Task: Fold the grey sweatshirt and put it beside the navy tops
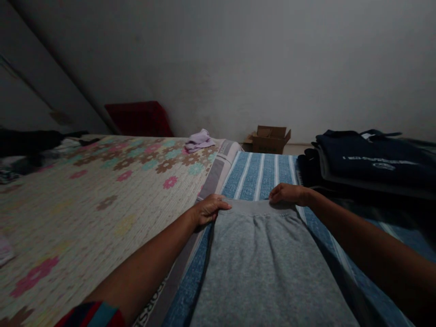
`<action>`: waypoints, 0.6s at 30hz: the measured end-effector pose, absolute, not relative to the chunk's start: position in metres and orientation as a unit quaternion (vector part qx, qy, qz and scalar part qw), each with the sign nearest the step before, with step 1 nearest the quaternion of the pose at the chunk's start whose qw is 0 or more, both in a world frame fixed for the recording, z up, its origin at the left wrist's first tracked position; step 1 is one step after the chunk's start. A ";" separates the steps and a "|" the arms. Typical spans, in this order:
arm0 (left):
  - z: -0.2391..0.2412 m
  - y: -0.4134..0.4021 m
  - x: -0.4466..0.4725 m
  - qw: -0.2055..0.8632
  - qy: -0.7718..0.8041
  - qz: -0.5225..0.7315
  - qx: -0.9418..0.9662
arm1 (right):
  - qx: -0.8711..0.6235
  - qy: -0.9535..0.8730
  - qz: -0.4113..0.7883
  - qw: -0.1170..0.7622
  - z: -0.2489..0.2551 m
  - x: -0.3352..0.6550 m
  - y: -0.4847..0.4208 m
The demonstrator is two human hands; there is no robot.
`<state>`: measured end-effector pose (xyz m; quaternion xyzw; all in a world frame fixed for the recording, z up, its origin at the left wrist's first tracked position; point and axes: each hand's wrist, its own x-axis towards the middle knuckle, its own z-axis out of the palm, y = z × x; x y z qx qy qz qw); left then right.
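Note:
A grey knit garment (269,263) lies flat on a blue-and-white striped cloth (259,175), its waistband at the far end. My left hand (208,209) pinches the left corner of that waistband. My right hand (288,194) grips the right corner. Both arms reach forward from the bottom of the view, and the garment stretches between the two hands.
A stack of folded dark clothes (368,163) sits at the right. A floral mat (85,200) covers the left, with a crumpled lilac cloth (199,140) at its far edge. A cardboard box (269,139) and a red cushion (138,118) stand by the wall.

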<state>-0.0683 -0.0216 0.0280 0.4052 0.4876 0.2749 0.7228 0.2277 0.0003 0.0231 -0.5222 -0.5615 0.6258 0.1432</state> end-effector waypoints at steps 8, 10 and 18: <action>0.028 -0.045 -0.060 0.655 0.546 0.363 0.375 | -0.583 -0.604 0.496 0.222 0.020 0.223 -0.005; 0.036 -0.056 -0.060 0.650 0.551 0.370 0.370 | -0.605 -0.608 0.444 0.260 0.023 0.226 -0.009; 0.068 -0.133 -0.084 0.667 0.573 0.331 0.342 | -0.635 -0.559 0.338 0.411 0.037 0.272 -0.133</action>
